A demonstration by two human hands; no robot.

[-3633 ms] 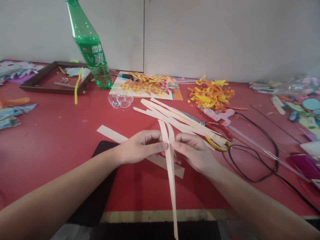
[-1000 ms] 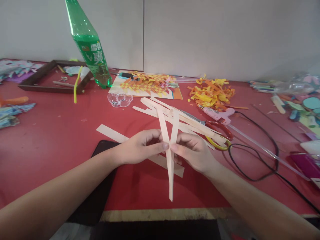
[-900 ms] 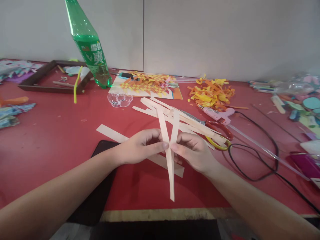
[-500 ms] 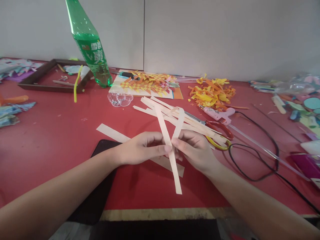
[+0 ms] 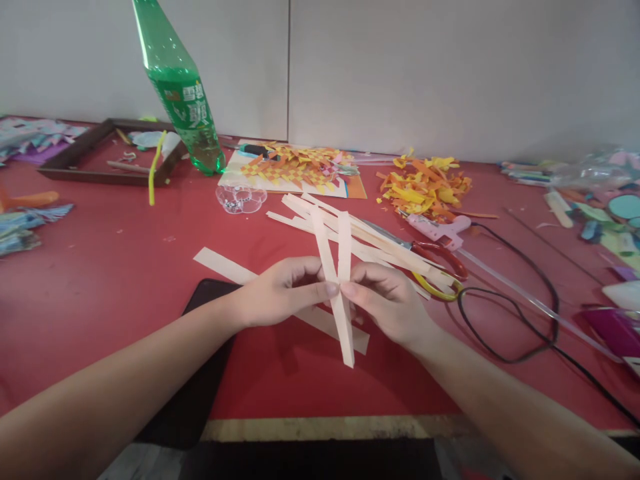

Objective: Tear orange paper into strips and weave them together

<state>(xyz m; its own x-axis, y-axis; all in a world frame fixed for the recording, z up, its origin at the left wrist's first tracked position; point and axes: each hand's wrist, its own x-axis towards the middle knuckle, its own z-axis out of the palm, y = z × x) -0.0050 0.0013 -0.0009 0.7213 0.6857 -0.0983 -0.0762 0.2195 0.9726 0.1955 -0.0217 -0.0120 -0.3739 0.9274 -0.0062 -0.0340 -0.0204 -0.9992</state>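
Our left hand (image 5: 275,293) and right hand (image 5: 393,303) each grip the paper (image 5: 344,332) where it forks; a firm pinch should prevent slipping

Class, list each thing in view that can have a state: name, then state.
Left hand: closed, pinching strips
Right hand: closed, pinching strips
Held strips: upper ends spread apart
Green bottle: part full; cap out of view
Scissors: partly covered; blade opening unclear
Pink glue gun: lying down, cord attached; power unclear
Dark frame: lying flat
Clear dish: small pieces inside; lid unclear
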